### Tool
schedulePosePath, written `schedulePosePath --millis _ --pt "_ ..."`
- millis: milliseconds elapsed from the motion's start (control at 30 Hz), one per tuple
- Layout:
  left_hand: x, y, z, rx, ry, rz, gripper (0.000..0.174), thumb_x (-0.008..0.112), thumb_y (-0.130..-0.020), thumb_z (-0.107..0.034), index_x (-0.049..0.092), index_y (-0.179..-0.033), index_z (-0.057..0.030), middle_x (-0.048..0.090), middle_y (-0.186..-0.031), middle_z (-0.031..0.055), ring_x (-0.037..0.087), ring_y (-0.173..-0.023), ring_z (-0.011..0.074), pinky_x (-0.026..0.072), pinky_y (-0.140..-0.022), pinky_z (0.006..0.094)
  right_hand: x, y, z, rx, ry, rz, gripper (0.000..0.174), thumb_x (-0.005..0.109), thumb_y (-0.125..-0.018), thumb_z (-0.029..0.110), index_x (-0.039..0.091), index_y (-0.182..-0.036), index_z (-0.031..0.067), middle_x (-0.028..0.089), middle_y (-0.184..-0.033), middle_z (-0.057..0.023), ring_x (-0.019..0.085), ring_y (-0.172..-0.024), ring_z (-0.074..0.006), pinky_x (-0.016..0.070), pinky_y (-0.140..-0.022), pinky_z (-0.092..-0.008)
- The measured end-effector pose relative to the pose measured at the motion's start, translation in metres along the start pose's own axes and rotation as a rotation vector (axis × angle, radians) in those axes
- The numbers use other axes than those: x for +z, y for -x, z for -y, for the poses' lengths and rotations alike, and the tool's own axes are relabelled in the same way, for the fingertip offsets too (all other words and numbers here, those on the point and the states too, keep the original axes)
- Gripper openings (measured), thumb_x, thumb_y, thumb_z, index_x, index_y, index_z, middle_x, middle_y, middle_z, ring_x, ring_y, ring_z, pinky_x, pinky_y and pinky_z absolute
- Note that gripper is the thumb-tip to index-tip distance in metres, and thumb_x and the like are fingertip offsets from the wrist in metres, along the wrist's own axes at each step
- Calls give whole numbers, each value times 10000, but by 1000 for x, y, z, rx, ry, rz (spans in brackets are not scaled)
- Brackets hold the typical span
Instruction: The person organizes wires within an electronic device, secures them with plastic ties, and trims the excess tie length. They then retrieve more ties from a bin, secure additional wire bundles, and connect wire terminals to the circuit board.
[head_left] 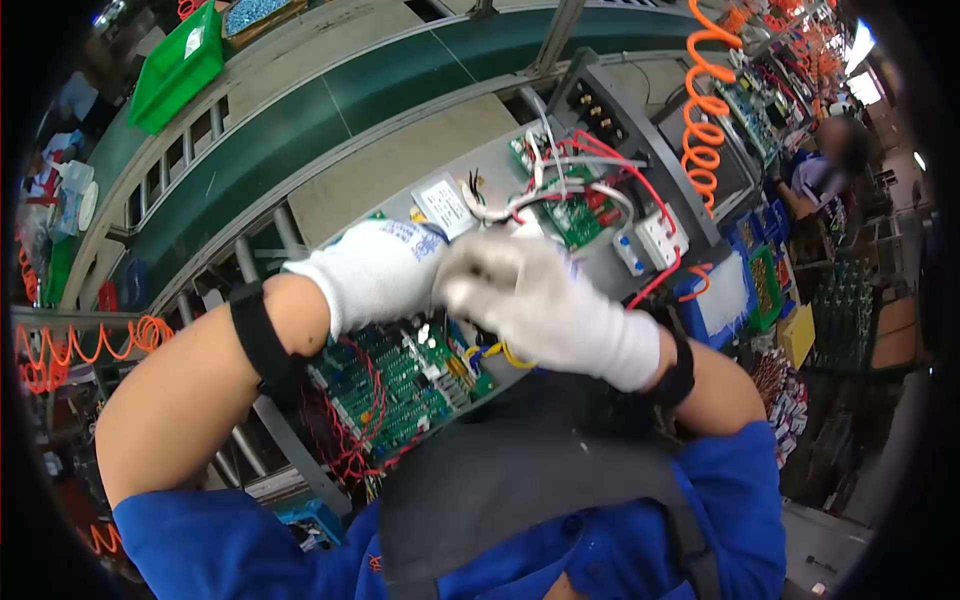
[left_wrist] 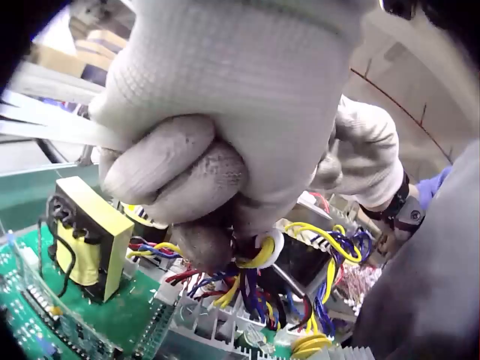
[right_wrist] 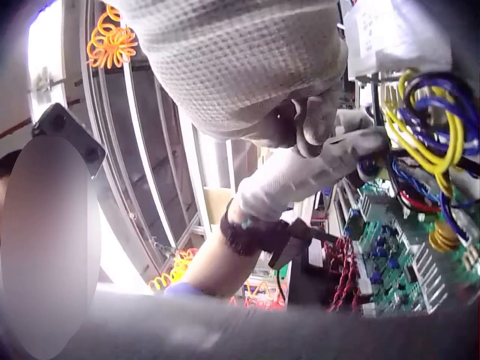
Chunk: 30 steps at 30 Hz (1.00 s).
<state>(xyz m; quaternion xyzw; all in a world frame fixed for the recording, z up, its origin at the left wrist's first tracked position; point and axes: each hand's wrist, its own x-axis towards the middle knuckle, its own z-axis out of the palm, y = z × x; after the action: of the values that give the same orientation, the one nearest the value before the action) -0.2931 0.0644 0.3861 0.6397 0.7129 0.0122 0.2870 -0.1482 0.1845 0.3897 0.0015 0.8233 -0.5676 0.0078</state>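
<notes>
My left hand, in a white knit glove, bends over the wiring of an open grey chassis. White cable ties stick out of its curled fingers in the left wrist view. Its fingertips are right at a wire bundle of yellow, red and blue leads with a white ring round it. Just beside it, my gloved right hand has bent fingers and is blurred; I cannot tell whether it pinches anything. Below the hands lies a green circuit board. A yellow transformer stands near the left fingers.
Red wires and a white terminal block sit at the chassis's right end. A coiled orange hose hangs behind it. Beyond runs a green conveyor with a green bin. Another person is at far right.
</notes>
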Motion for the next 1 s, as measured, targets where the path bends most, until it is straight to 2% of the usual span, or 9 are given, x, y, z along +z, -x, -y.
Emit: schedulePosePath --millis 133,267,367,467,533,667,767,867,1000 --pt "-19 4 -1 -143 -136 8 356 615 -848 -407 657 -889 -55 670 -813 189 661 -802 351 516 -748 432 -43 13 18 97 -176 -286 258 557 -916 153 612 -1095 -25 661 -1012 -121 639 -845 -163 504 -753 -286" --pt "-76 22 -45 -65 557 -589 235 643 -928 -306 644 -914 -72 507 -605 -56 469 -568 10 361 -514 179 -83 64 52 -151 -196 -654 411 529 -980 325 549 -1197 -23 671 -994 -102 632 -790 -102 519 -714 -225" --pt "-99 31 -126 227 524 -796 250 619 -943 -269 646 -1019 -33 546 -695 -25 415 -547 6 283 -472 191 -50 71 63 -273 -286 -496 301 516 -980 198 535 -1164 -39 654 -914 -100 623 -706 -105 507 -637 -231" --pt "-102 30 -194 87 1058 -746 253 616 -959 -262 607 -917 -13 583 -654 -10 505 -566 47 421 -547 211 -38 80 63 -194 -475 -372 221 554 -973 155 545 -1095 -29 633 -813 -83 626 -615 -132 489 -539 -223" --pt "-77 13 -202 30 1218 -931 269 611 -936 -233 633 -1065 3 524 -635 -24 405 -526 28 284 -463 190 -53 94 48 -12 -666 -165 255 542 -982 207 527 -1140 7 617 -873 -61 574 -630 -89 465 -582 -223" --pt "-33 -6 -212 -28 1378 -1073 257 575 -959 -202 598 -1096 14 529 -623 4 457 -533 63 356 -493 210 -63 110 15 5 -728 134 229 531 -998 219 557 -1109 20 590 -780 5 559 -638 -69 453 -588 -210" --pt "1 -30 -228 -6 1272 -1109 580 639 -923 -283 396 -1365 4 594 -1012 126 668 -930 266 545 -788 326 -98 126 -1 181 -577 254 183 554 -967 154 616 -1094 39 618 -808 -4 567 -651 -67 457 -587 -205" --pt "44 -45 -238 -53 1296 -1106 616 662 -874 -262 448 -1387 4 560 -1294 188 516 -1228 236 382 -1054 374 -126 147 -46 266 -648 374 185 567 -961 156 637 -1083 35 628 -815 9 567 -655 -47 460 -589 -189" --pt "97 -67 -254 -224 1217 -961 432 551 -984 -243 520 -1326 20 574 -1315 140 536 -1213 190 423 -1012 338 -122 157 -87 288 -725 549 228 563 -978 192 640 -1126 35 591 -815 27 543 -634 -42 449 -571 -203"
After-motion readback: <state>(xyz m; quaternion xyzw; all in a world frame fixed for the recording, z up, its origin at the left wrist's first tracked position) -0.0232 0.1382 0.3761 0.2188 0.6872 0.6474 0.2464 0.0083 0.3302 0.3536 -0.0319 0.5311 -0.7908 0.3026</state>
